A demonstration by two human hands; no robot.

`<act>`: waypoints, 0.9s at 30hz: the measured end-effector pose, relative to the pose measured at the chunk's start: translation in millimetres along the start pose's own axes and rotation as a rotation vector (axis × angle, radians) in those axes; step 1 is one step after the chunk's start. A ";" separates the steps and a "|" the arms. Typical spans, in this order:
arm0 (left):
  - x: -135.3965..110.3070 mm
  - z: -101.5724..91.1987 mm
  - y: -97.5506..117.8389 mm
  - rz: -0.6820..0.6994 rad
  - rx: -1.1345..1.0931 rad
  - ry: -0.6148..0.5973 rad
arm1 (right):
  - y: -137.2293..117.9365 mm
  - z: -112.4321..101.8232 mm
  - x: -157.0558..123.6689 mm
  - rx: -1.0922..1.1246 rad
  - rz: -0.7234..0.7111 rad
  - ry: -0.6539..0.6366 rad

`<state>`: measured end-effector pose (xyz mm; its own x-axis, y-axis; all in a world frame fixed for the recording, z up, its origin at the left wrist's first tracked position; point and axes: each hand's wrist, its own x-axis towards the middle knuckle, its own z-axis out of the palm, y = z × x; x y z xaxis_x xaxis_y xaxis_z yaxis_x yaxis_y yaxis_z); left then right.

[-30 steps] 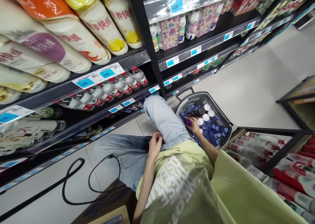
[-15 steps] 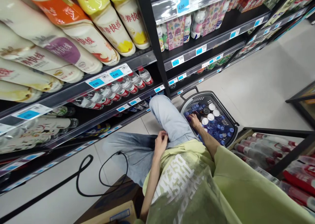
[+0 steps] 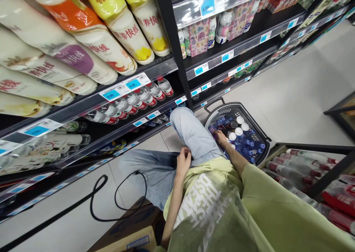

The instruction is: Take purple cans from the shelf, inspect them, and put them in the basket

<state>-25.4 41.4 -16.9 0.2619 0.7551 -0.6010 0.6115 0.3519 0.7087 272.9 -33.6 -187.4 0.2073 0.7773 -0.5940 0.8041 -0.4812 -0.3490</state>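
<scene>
My right hand (image 3: 221,138) reaches into a dark grey shopping basket (image 3: 265,133) on the floor beside my knee. Its fingers are closed round a bottle with a purplish label (image 3: 212,129), mostly hidden by the hand and the other goods. Around it in the basket stand several blue-capped bottles (image 3: 251,143) and several white-capped containers (image 3: 239,131). My left hand (image 3: 183,160) rests on my lap against the light blue jeans (image 3: 191,130), fingers curled together with nothing visible in them.
Black shelves on the left hold large milk-drink bottles (image 3: 130,37) and small red-labelled water bottles (image 3: 144,96). A black strap (image 3: 94,204) loops over the floor. A cardboard box (image 3: 133,241) lies near me. Bottles with red caps (image 3: 296,167) fill a rack at the right.
My right hand has shifted slightly in the basket, and more of the purplish label shows at its fingers. My left hand stays on my lap. The view has shifted slightly.
</scene>
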 end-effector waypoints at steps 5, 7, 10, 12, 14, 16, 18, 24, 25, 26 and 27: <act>1.5 -0.3 0.1 0.003 0.004 -0.006 | -8.2 -3.8 8.0 0.121 0.112 0.024; 1.7 -0.7 0.9 0.006 0.005 -0.007 | -12.2 -8.6 10.5 0.181 0.154 0.027; 1.5 -0.9 3.2 0.005 0.013 -0.008 | -20.3 -18.0 12.4 0.286 0.198 0.048; 0.9 -0.7 5.4 0.007 0.019 -0.013 | -28.2 -24.6 11.8 0.366 0.206 0.087; -0.1 -0.4 7.5 0.012 0.018 -0.008 | -38.6 -32.5 10.2 0.446 0.198 0.135; -1.9 -0.5 9.2 0.024 0.001 0.000 | -51.8 -43.7 8.3 0.515 0.180 0.185; -3.6 -1.3 9.8 0.046 -0.020 0.003 | -66.9 -58.7 6.7 0.568 0.149 0.243; -1.3 -1.1 2.1 0.104 0.043 0.010 | -119.1 -98.3 4.2 0.809 -0.071 0.440; -0.5 -0.2 -0.7 0.102 0.060 0.020 | -128.6 -99.7 3.9 0.830 -0.121 0.442; 0.3 0.9 -3.8 0.093 0.080 0.036 | -137.8 -99.5 3.8 0.817 -0.164 0.444; 0.9 2.1 -7.3 0.083 0.099 0.051 | -146.3 -98.0 4.0 0.776 -0.209 0.454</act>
<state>-28.1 38.4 -23.5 0.2777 0.8076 -0.5203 0.6605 0.2328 0.7139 210.7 79.6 -67.6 0.4306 0.8844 -0.1798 0.2853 -0.3224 -0.9026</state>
